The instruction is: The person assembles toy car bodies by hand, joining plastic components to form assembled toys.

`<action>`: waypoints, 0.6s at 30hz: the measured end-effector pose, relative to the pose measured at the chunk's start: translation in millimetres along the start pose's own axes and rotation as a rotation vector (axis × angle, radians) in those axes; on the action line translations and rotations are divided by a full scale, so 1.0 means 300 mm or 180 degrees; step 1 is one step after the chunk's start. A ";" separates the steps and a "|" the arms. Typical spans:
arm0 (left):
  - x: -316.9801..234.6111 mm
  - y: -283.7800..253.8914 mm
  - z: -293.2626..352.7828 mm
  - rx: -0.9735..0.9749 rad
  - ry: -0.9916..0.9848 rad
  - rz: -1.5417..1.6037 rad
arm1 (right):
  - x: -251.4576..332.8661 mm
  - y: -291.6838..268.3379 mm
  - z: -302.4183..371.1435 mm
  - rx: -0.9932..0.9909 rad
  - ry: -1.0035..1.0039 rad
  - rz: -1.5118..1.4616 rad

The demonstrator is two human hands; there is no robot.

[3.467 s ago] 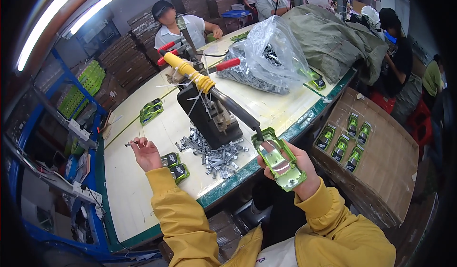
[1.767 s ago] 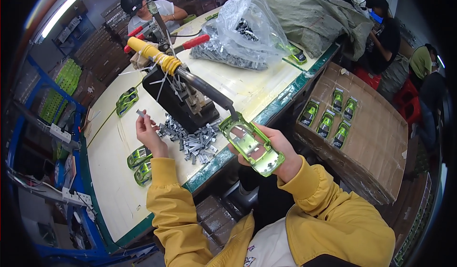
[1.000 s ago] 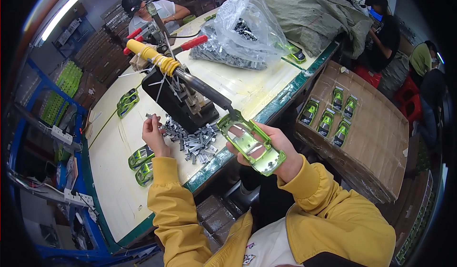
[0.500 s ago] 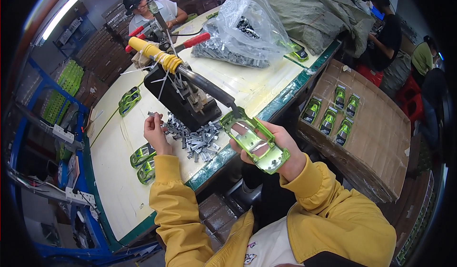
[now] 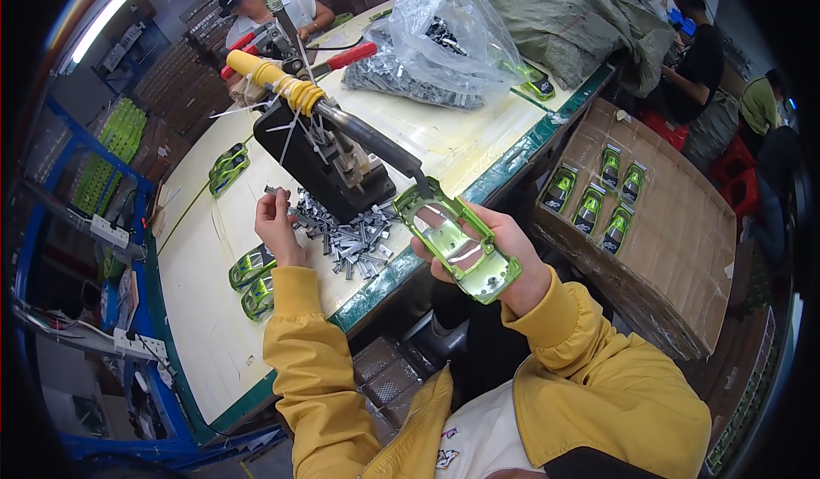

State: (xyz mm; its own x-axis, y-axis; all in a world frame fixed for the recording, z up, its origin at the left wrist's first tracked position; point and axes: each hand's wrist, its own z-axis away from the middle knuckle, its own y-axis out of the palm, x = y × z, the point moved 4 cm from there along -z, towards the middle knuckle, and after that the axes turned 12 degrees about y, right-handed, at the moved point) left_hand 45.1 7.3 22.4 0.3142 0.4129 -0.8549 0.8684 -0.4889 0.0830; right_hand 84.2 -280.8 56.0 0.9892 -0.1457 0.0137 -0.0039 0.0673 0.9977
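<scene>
My right hand point(image 5: 523, 261) grips a green toy car body shell point(image 5: 485, 284) with its hollow inside facing up. The shell's far end is close to the tip of the press's dark lever bar point(image 5: 376, 147); I cannot tell whether they touch. Over the table, my left hand point(image 5: 278, 229) pinches a small grey metal-looking piece point(image 5: 272, 190) between thumb and fingertips. Beside that hand lies a loose pile of similar grey pieces point(image 5: 354, 241), around the foot of a black hand press point(image 5: 312, 158). Two green car shells point(image 5: 252, 267) sit left of my left wrist.
Another green car point(image 5: 229, 170) lies farther back on the table point(image 5: 201, 308). A clear bag of grey pieces point(image 5: 418, 82) stands behind the press, by a grey-green sheet point(image 5: 564, 26). On the right, a carton point(image 5: 675, 240) carries several green cars. Co-workers sit beyond.
The view has shifted slightly, so the table and press appear a little higher. My left hand has risen a touch with the small piece. Both hands keep their hold.
</scene>
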 end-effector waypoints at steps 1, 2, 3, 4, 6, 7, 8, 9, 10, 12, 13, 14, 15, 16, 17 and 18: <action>-0.003 -0.003 0.000 0.0012 0.0023 -0.0005 | -0.002 0.001 0.000 -0.0001 -0.0001 0.0022; -0.004 -0.002 0.001 0.0028 0.0045 -0.0004 | -0.002 0.002 0.000 -0.0001 -0.0005 0.0025; -0.005 -0.002 0.003 0.0029 0.0047 0.0001 | -0.005 0.002 0.000 -0.0007 0.0001 -0.0005; -0.005 -0.002 0.007 0.0046 0.0006 0.0028 | -0.009 0.003 0.001 -0.0011 0.0006 -0.0036; -0.008 -0.009 0.006 0.0059 -0.0018 0.0056 | -0.016 0.015 -0.003 -0.0023 -0.0013 0.0041; -0.007 -0.016 0.003 0.0046 -0.0028 0.0058 | -0.019 0.019 -0.008 -0.0044 -0.0035 0.0109; -0.007 -0.017 0.006 0.0037 -0.0049 0.0067 | -0.018 0.016 -0.009 -0.0045 -0.0045 0.0112; -0.005 -0.021 0.004 0.0049 -0.0052 0.0076 | -0.016 0.007 -0.013 -0.0037 -0.0027 0.0127; -0.003 -0.029 -0.004 0.0004 -0.0034 0.0083 | -0.013 -0.002 -0.016 -0.0030 -0.0015 0.0139; -0.011 -0.015 0.000 -0.0128 0.0004 0.0151 | -0.002 -0.017 -0.006 -0.0089 -0.0035 0.0134; -0.013 -0.006 -0.001 -0.0126 0.0029 0.0179 | 0.006 -0.026 0.003 -0.0133 -0.0035 0.0144; -0.014 0.000 0.000 -0.0094 0.0005 0.0116 | 0.015 -0.038 0.017 -0.0157 -0.0038 0.0180; -0.004 0.028 0.004 -0.0013 -0.0037 0.0106 | 0.033 -0.056 0.039 -0.0268 -0.0058 0.0184; 0.000 0.035 0.013 -0.0056 -0.0079 0.0020 | 0.048 -0.078 0.065 -0.0394 -0.0076 0.0272; 0.016 0.047 0.020 -0.0057 -0.0127 -0.0023 | 0.069 -0.108 0.098 -0.0538 -0.0151 0.0362; 0.030 0.020 0.008 -0.0032 -0.0133 -0.0052 | 0.084 -0.135 0.118 -0.0622 -0.0242 0.0330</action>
State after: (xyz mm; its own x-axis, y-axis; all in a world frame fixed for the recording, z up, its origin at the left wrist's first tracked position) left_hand 52.2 6.2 13.9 0.2838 0.3881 -0.8768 0.8771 -0.4746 0.0738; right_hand 103.9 -322.2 18.3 0.9711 -0.2017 0.1277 -0.0691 0.2746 0.9591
